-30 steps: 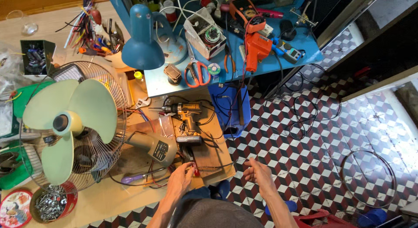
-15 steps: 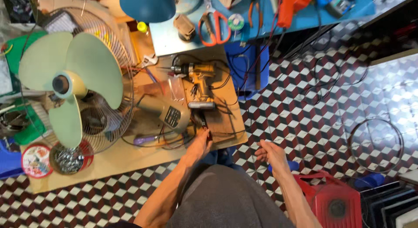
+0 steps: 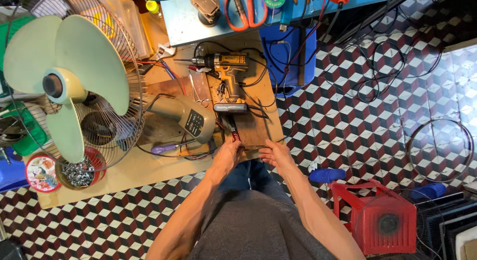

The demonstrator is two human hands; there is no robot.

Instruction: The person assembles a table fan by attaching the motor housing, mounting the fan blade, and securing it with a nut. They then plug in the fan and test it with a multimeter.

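The left hand (image 3: pixel 229 153) grips a small red-handled tool (image 3: pixel 234 136) at the bench (image 3: pixel 144 173) edge (just below the cordless drill (image 3: pixel 227 76)); the right hand (image 3: pixel 274 153) rests beside it, loose, holding nothing.

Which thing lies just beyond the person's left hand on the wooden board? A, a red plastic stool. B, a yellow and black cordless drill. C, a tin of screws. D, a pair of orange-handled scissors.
B: the yellow and black cordless drill lies on the wooden board, directly beyond the left hand.
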